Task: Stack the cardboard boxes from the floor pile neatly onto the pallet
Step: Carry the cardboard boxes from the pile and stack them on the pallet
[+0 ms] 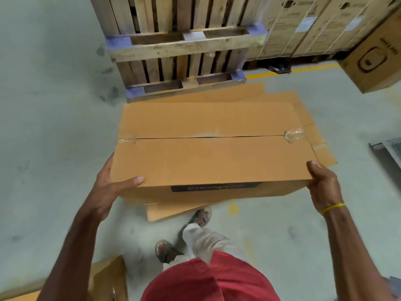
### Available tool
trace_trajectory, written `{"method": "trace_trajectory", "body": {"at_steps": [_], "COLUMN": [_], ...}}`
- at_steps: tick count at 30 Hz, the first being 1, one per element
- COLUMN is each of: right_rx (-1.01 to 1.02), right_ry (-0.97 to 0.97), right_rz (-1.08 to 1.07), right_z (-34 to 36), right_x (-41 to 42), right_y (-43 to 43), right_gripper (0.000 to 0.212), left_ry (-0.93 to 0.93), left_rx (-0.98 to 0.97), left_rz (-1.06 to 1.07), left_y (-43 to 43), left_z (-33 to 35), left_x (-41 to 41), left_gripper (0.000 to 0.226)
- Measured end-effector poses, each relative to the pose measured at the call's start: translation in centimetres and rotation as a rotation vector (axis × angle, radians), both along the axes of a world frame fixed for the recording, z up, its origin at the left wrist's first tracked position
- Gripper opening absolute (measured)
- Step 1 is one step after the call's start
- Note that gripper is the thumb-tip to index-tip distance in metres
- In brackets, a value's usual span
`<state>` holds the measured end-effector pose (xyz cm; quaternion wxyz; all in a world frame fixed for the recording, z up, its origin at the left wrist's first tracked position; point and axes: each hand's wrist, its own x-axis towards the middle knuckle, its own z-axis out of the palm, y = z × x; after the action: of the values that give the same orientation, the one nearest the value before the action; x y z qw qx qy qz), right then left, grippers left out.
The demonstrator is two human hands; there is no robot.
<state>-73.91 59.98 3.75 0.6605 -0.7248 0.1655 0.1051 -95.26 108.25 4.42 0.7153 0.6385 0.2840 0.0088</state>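
Cardboard box (pixel 208 153), plain brown, held off the floor (pixel 43 127) in front of the person at about waist height. Long axis runs left to right across the body; the flap seam follows the same line along the top. Top face up, roughly level. Seam closed, with a scrap of clear tape (pixel 294 135) at the right end and another at the left. Dark label with blurred lettering on the near side face.

Left hand (pixel 112 190) clamps the near-left corner: thumb laid flat on the top face, fingers hidden around the end. Right hand (pixel 321 185) grips the near-right corner, thumb on the top edge, fingers out of sight underneath. Yellow band (pixel 333 208) on the right wrist.

Flattened cardboard sheets (pixel 303 109) lie on the floor directly below and beyond the box. Past them, wooden pallets (pixel 180 46) stand on edge, stacked against each other. Printed cartons (pixel 308 25) to the right of the pallets. Another box corner (pixel 108 276) shows at lower left. Sandalled feet (pixel 165 250) below the box, blurred.
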Motion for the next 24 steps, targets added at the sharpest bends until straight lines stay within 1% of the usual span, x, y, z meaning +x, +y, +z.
{"method": "trace_trajectory", "body": {"at_steps": [2,6,9,12,14,16,19,21,24], "right_rx": [0.014,0.041,0.021,0.024,0.007,-0.012,-0.060,-0.090,-0.132], "right_ry": [0.007,0.002,-0.027,-0.077,-0.115,-0.149,-0.186,-0.190,-0.168], "right_rz": [-0.015,0.032,0.111,0.191,0.239,0.273,0.293,0.288,0.257], "right_z": [0.3,0.7,0.7,1.0,0.9,0.5,-0.9,-2.1,-4.4], "right_x": [1.7,6.8,11.8,17.0,20.2,23.4,27.3,29.0,30.3], "right_y": [0.8,3.7,7.5,12.2,14.8,17.2,20.5,22.1,23.4], "right_gripper": [0.030,0.022,0.027,0.020,0.016,0.019,0.027,0.028,0.029], "left_ry": [0.004,0.022,0.035,0.019,0.013,0.014,0.026,0.038,0.036], "left_rx": [0.008,0.029,0.070,0.119,0.137,0.145,0.126,0.107,0.119], "left_rz": [-0.008,0.020,0.060,0.117,0.160,0.194,0.208,0.199,0.159], "left_y": [0.9,3.0,5.2,7.6,9.1,10.4,12.2,13.4,15.1], "left_z": [0.0,0.0,0.2,-0.2,-0.4,-0.9,-1.8,-2.8,-5.0], "left_x": [1.9,4.9,7.4,10.2,11.8,13.6,16.0,17.5,19.5], "left_gripper": [0.105,0.107,0.107,0.102,0.094,0.090,0.091,0.090,0.093]}}
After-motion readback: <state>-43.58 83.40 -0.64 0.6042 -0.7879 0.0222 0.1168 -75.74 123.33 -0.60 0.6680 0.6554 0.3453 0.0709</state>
